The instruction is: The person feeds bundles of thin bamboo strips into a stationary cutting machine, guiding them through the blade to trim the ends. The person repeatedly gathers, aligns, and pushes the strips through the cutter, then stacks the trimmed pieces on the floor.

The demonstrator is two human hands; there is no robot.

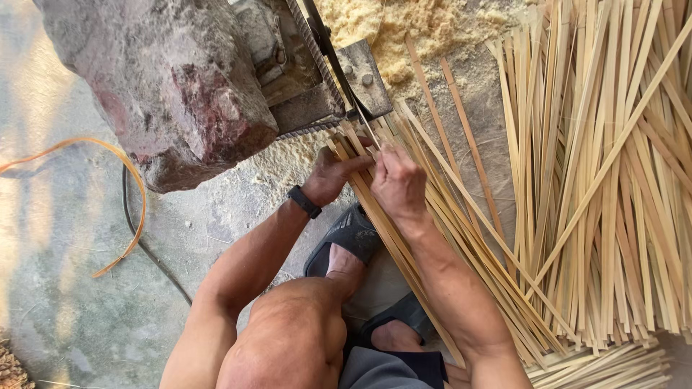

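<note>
Floor [65, 288]: grey, mottled concrete | upper left: large reddish rock [173, 79] | beside it: metal machine [317, 79] | top centre: pale sawdust heap [411, 29] | left: curled orange strip [108, 209] and dark cable [151, 252] | right: spread pile of bamboo strips [598, 180] | bottom centre: two dark sandals [353, 234].

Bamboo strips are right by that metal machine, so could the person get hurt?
Maybe. Both hands, left hand and right hand, pinch the bamboo strips close to the metal machine, so fingers might slip against it. The thin strip edges could give splinters. The orange cord on the floor could trip someone.
</note>
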